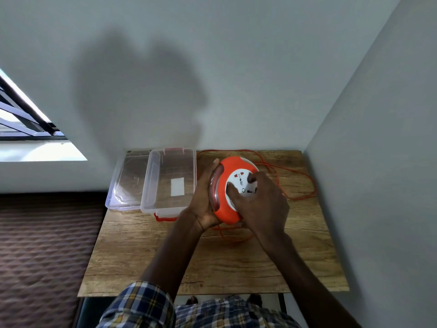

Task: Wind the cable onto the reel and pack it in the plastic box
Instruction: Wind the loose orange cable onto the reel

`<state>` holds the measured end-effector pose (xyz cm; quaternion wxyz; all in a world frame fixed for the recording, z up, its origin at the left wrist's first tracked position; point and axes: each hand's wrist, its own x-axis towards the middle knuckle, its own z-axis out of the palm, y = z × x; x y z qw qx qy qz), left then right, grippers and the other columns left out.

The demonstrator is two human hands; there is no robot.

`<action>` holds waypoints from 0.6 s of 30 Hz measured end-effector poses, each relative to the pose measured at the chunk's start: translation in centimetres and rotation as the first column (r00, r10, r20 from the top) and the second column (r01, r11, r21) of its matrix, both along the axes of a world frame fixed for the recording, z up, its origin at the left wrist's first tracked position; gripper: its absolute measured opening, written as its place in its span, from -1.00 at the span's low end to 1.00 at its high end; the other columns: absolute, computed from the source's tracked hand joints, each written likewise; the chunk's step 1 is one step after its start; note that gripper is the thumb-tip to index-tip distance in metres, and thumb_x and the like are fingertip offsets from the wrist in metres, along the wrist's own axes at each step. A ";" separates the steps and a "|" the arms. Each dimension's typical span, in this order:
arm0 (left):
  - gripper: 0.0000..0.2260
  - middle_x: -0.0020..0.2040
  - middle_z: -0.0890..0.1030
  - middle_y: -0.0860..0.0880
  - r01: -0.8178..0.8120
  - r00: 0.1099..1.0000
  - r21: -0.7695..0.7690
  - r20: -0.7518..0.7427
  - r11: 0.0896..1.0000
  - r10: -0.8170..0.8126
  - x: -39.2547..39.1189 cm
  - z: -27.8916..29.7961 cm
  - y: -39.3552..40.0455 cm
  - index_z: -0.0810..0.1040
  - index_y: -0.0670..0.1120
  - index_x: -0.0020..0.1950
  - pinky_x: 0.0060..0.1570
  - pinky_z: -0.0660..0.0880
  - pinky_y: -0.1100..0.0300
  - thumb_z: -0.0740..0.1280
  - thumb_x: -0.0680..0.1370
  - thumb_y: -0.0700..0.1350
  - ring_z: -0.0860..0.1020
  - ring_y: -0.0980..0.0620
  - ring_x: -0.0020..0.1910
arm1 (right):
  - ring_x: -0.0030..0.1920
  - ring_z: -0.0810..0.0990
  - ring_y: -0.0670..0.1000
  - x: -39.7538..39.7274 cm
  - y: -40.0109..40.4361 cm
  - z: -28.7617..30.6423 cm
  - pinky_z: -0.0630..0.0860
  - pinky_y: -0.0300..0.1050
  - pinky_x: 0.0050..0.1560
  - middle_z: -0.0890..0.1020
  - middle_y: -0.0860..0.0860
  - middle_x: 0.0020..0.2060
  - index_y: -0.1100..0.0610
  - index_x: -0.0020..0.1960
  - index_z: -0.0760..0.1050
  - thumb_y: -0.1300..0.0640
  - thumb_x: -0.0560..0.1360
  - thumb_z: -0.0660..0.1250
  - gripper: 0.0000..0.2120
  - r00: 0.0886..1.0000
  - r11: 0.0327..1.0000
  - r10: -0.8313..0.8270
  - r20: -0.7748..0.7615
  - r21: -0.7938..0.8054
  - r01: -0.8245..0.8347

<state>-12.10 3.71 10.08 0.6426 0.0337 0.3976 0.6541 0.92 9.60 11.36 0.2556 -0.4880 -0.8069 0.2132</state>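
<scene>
An orange cable reel (227, 211) with a white socket face is held tilted above the wooden table (212, 263). My left hand (203, 200) grips its left rim from the side. My right hand (260, 200) lies over the white socket face, fingers pressed on it. Loose orange cable (305, 178) trails in loops over the table to the right and behind the reel, and a short loop shows below the reel. A clear plastic box (151, 185) stands open to the left of the reel, with nothing but a white label inside.
The box's clear lid (123, 185) lies flat at the box's left, at the table's corner. Walls close the table in at the back and right. A patterned bed surface (42, 252) lies left of the table.
</scene>
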 end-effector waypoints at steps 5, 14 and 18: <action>-0.38 0.14 0.76 -0.14 0.054 0.998 0.020 0.026 0.998 -0.055 0.7 0.2 -0.5 0.82 0.03 0.05 0.03 0.68 -0.11 0.06 0.63 0.36 0.76 -0.13 0.03 | -0.05 0.70 -0.03 0.9 0.9 0.4 0.38 -0.30 -0.29 0.71 -0.09 -0.02 0.00 0.13 0.62 -0.39 0.46 0.39 -0.50 0.999 0.992 0.008 -0.039 -0.124 -0.013; -0.24 0.58 0.41 -0.25 0.153 0.984 0.062 0.088 0.986 -0.158 -0.7 -0.4 -0.4 0.43 -0.06 0.59 0.39 0.37 -0.31 0.14 0.59 0.44 0.42 -0.33 0.47 | 0.30 0.51 -0.10 4.1 3.8 -0.9 0.57 -0.05 0.07 0.50 -0.23 0.30 -0.33 0.42 0.44 -0.07 0.52 0.46 -0.49 0.833 0.832 0.554 0.009 -0.059 -0.552; -0.35 0.39 0.62 -0.22 0.073 0.997 -0.017 0.039 0.997 -0.073 -0.5 0.4 -0.1 0.65 -0.04 0.40 0.32 0.45 -0.24 0.09 0.63 0.40 0.61 -0.26 0.29 | 0.14 0.52 -0.06 3.6 3.5 0.6 0.41 -0.14 -0.08 0.59 -0.22 0.14 -0.39 0.36 0.46 -0.18 0.44 0.46 -0.49 0.878 0.883 0.463 0.122 0.026 -0.470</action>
